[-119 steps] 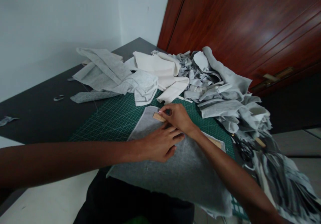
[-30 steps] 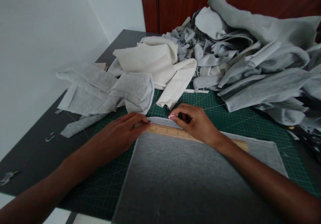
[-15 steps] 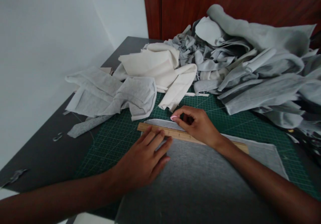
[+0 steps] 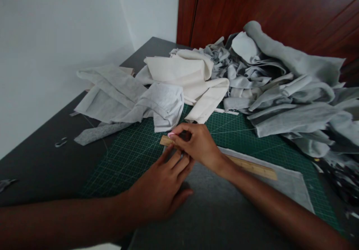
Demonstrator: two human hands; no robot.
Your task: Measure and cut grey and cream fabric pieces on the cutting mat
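Note:
A wooden ruler (image 4: 252,167) lies across the far part of a grey cloth (image 4: 221,201), and its left end shows past my fingers. My left hand (image 4: 161,184) is open, its fingertips stretched out and resting on the ruler near that end. Between thumb and forefinger, my right hand (image 4: 200,143) pinches a small pink piece of tailor's chalk (image 4: 171,134) at the ruler's far edge. The right hand covers the ruler's middle and part of the cloth's far edge. Beneath the cloth is a green cutting mat (image 4: 235,125) with grid lines.
Pale grey fabric (image 4: 112,93) and cream fabric (image 4: 176,68) lie crumpled behind my hands. A large heap of grey scraps (image 4: 297,89) fills the back right. Scissors (image 4: 333,179) seem to lie at the right edge. A white wall (image 4: 61,29) borders the dark table (image 4: 42,171).
My right hand has slid left along the ruler with the chalk, reaching near the ruler's left end. The left hand still rests on the ruler. The view has shifted and tilted slightly.

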